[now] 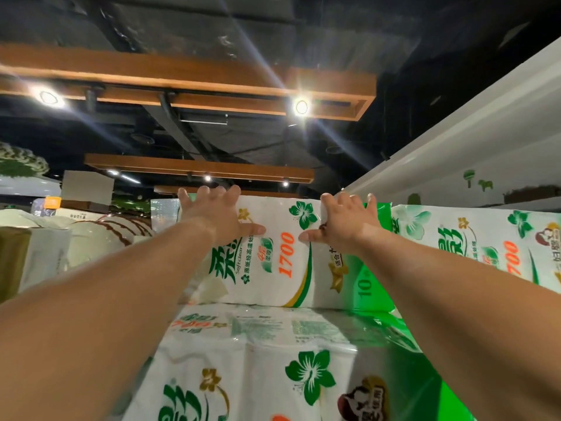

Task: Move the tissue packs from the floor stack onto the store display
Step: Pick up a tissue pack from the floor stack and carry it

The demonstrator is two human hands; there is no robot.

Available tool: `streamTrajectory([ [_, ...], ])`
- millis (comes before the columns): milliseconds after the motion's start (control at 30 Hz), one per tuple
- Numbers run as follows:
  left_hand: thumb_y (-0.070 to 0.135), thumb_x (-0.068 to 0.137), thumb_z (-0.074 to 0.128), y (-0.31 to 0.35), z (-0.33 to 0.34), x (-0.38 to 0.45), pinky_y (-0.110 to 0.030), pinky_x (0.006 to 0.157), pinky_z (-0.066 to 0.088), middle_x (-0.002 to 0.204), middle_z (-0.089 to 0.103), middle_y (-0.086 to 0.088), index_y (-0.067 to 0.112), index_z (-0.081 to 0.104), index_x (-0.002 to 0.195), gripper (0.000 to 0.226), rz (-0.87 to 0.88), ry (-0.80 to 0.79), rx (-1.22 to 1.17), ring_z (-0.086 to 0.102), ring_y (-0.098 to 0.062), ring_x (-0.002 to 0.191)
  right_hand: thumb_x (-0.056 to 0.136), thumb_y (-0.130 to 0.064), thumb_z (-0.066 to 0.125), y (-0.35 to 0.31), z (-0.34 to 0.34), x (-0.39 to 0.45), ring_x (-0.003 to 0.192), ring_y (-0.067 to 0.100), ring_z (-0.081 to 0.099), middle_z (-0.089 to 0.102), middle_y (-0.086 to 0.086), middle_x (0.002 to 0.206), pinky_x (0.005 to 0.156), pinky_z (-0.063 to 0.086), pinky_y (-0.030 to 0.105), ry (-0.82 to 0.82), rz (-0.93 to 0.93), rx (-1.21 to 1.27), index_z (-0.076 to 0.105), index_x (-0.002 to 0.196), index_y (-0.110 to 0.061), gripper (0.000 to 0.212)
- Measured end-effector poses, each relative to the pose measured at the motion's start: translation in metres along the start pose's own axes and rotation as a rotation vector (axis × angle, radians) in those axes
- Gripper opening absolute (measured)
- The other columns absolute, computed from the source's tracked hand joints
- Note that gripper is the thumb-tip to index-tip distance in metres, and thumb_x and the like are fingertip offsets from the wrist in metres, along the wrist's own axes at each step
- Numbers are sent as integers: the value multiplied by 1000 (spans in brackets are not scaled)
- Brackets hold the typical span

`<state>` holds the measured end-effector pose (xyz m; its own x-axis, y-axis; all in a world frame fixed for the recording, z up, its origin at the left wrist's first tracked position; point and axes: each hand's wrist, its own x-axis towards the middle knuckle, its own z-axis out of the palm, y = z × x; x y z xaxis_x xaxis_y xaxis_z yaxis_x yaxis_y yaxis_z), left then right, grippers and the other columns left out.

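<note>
Lower pack [258, 369] carries upright tissue pack [282, 253].

I have only one view, from the camera on my head. It tilts up and forward along my outstretched arms, close to the stacked tissue packs [282, 262] ahead, with the dark ceiling [273, 34] filling the far upper half.

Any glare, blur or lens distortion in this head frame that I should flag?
Head view: two ceiling spotlights flare into long streaks; the wide lens stretches both forearms at the lower corners; the plastic wrap on the near tissue pack shows sheen and its print is soft; the left hand and right hand on the top pack look reasonably sharp.
</note>
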<state>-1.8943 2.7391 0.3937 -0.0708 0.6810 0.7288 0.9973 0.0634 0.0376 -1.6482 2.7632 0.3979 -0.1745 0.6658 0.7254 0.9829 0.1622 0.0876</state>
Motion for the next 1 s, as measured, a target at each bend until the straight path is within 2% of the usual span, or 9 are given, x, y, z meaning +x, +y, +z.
streamTrajectory([
  [67, 92, 73, 48, 1, -2, -6, -71, 117, 4, 159, 33, -6, 32, 27, 150, 100, -19, -14, 14, 19, -38, 150, 76, -86, 50, -2, -3, -7, 152, 36, 12, 28, 13, 160, 120, 2, 62, -21, 9, -39, 12, 158, -25, 109],
  [133, 91, 77, 41, 2, -2, -17, -69, 118, -4, 170, 3, -4, 32, 3, 160, 109, -40, -40, 51, -4, -38, 155, 81, -84, 45, -3, -5, -20, 154, 36, -4, 8, 14, 167, 121, 1, 61, -22, -3, -90, -2, 160, -21, 111],
  [200, 91, 80, 35, 5, -4, -32, -66, 118, -8, 169, -17, -3, 32, -16, 159, 111, -41, -61, 78, -17, -37, 153, 86, -82, 39, -2, -8, -38, 154, 34, -10, -4, 12, 168, 122, 0, 58, -29, -16, -77, -4, 160, -19, 107],
  [300, 89, 83, 30, 20, -10, -59, -65, 119, -9, 167, -25, -2, 36, -21, 157, 105, -14, -85, 52, -22, -36, 152, 89, -80, 35, 0, -12, -71, 154, 34, -10, -4, 9, 169, 123, -3, 57, -85, 16, 7, 1, 161, -24, 97],
  [467, 88, 84, 29, 66, -30, -101, -64, 119, -7, 170, -14, -2, 38, -12, 159, 99, 53, -73, 13, -16, -36, 154, 94, -76, 23, 6, -34, -133, 153, 35, -13, -5, 8, 169, 121, -6, 59, -185, 46, -1, -2, 160, -28, 85],
  [600, 91, 82, 28, 103, -45, -137, -66, 120, -2, 170, -4, -2, 36, -3, 161, 101, 186, -89, -36, -8, -36, 155, 93, -77, 21, 24, -62, -194, 154, 34, -5, 3, 9, 168, 121, -1, 60, -190, 115, -100, 8, 160, -25, 86],
  [733, 89, 83, 31, 149, -51, -192, -64, 120, 3, 170, 3, -5, 32, 5, 161, 100, 381, -80, -175, -1, -36, 154, 95, -75, 23, 39, -96, -276, 153, 36, 1, 11, 12, 167, 121, 2, 59, -201, 247, -190, 18, 158, -23, 82],
  [867, 86, 84, 32, 196, -57, -261, -58, 119, 13, 164, 22, -7, 30, 20, 158, 93, 635, 6, -315, 13, -35, 150, 93, -76, 24, 48, -137, -374, 152, 37, 8, 19, 13, 164, 119, 10, 60, -226, 390, -313, 25, 154, -23, 81],
  [1000, 86, 84, 33, 240, -70, -340, -57, 117, 16, 160, 30, -8, 29, 26, 156, 92, 820, -23, -413, 20, -36, 147, 93, -76, 26, 49, -187, -475, 151, 36, 10, 21, 13, 163, 120, 10, 59, -332, 578, -403, 25, 155, -23, 82],
])
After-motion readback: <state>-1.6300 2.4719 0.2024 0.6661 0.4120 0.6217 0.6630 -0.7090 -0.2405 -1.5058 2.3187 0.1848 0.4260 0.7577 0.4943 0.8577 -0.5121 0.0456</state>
